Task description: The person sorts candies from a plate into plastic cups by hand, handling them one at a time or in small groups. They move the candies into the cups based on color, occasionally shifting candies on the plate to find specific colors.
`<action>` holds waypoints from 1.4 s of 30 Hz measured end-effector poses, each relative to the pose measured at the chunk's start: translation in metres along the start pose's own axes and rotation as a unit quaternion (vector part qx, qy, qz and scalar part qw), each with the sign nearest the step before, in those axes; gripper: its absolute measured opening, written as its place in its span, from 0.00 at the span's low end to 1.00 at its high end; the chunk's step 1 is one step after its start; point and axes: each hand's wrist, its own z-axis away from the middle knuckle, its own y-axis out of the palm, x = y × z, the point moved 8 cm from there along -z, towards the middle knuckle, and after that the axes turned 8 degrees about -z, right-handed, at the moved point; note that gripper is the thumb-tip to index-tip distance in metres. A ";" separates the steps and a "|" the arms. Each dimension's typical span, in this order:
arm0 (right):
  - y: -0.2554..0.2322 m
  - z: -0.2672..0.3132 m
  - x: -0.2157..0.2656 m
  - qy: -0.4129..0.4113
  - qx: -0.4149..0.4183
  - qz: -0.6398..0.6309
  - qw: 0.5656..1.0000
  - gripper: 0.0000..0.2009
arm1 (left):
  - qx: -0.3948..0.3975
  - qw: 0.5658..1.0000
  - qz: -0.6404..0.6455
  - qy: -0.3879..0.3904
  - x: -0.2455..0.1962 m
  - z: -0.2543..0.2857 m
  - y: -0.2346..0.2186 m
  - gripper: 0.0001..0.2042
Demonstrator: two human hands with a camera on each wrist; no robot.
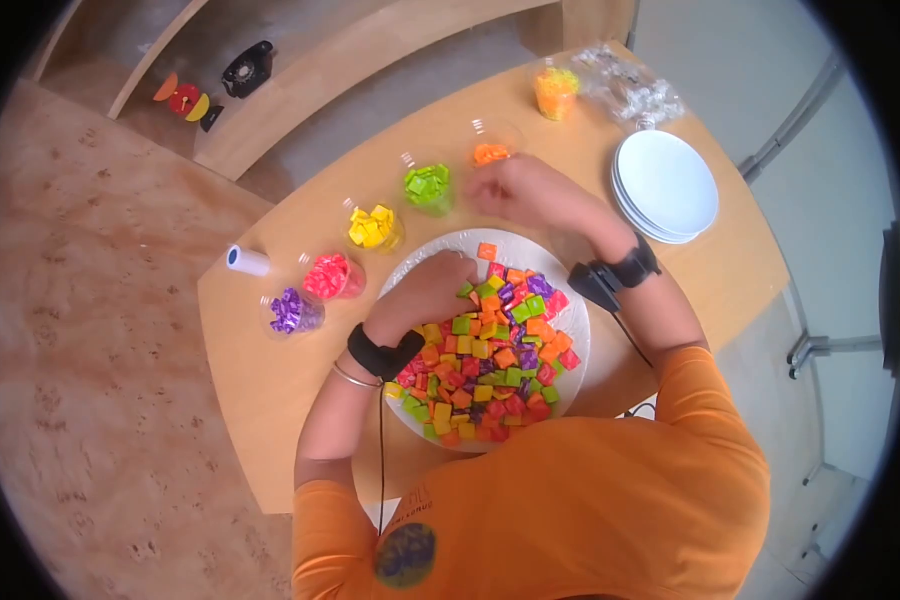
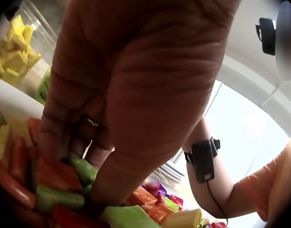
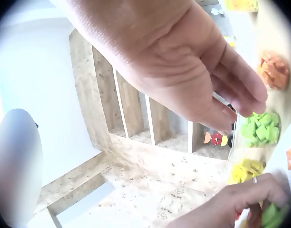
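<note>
Many square wrapped candies in red, orange, yellow, green and purple (image 1: 490, 360) cover a large round white tray (image 1: 460, 240). My left hand (image 1: 430, 292) reaches down into the pile at the tray's upper left. Its thumb and fingers dip among red and green candies (image 2: 83, 170); I cannot tell whether they pinch one. Over the cup of green candies (image 3: 260, 129) hovers my right hand (image 3: 179, 71), its fingers slightly bent and a gap beside the thumb. Nearby stands a cup of orange candies (image 1: 491, 153). Down the left follow cups of yellow (image 1: 373, 228), pink-red (image 1: 332, 277) and purple candies (image 1: 295, 312).
A stack of white plates (image 1: 667, 185) stands at the right. Behind it are a clear plastic bag (image 1: 635, 90) and a cup with orange and yellow contents (image 1: 556, 95). A small white cylinder (image 1: 247, 261) lies near the left edge. Shelving (image 1: 370, 50) borders the table's far side.
</note>
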 end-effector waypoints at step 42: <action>0.092 0.045 -0.005 -0.073 0.215 0.032 0.973 0.11 | -0.282 0.957 -0.046 -0.044 0.018 0.003 -0.143 0.23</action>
